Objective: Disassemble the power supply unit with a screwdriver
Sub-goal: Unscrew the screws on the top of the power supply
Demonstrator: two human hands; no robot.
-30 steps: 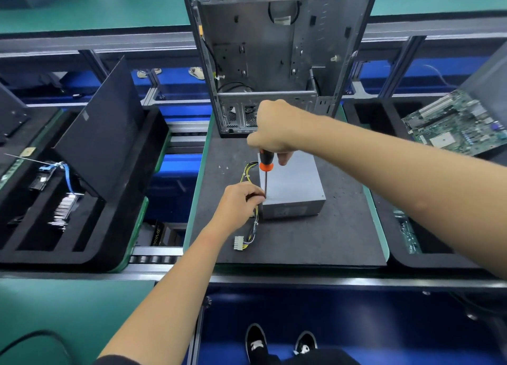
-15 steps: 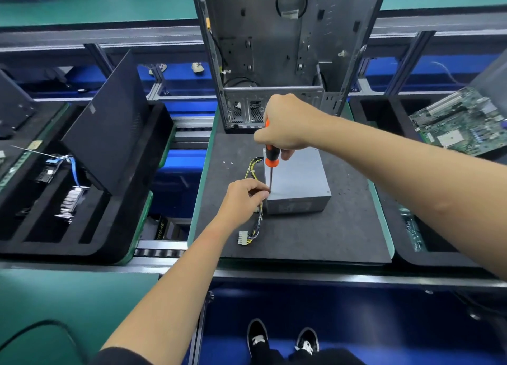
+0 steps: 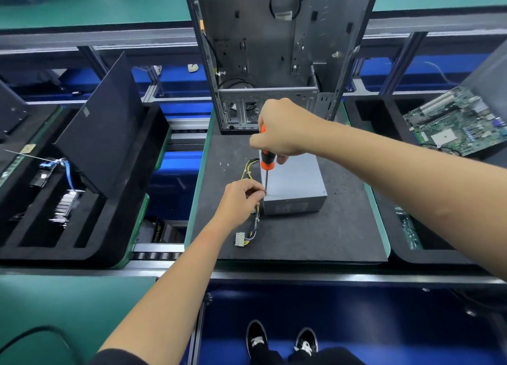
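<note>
A grey power supply unit [image 3: 295,183] lies flat on the black foam mat [image 3: 315,235]. Its yellow and black cable bundle [image 3: 251,227] runs down the left side to a white connector. My right hand [image 3: 279,130] grips the orange and black screwdriver [image 3: 266,161] upright, with its tip on the unit's near left top corner. My left hand [image 3: 241,197] pinches the shaft close to the tip, fingers against the unit's left edge.
An empty open computer case [image 3: 282,49] stands upright behind the mat. A black foam tray [image 3: 82,227] with a leaning black panel and parts sits on the left. A green motherboard [image 3: 455,123] lies at the right. Tiny screws [image 3: 223,164] rest on the mat.
Both hands stay at the same corner of the unit. The right hand has turned slightly on the handle; the view has shifted a little.
</note>
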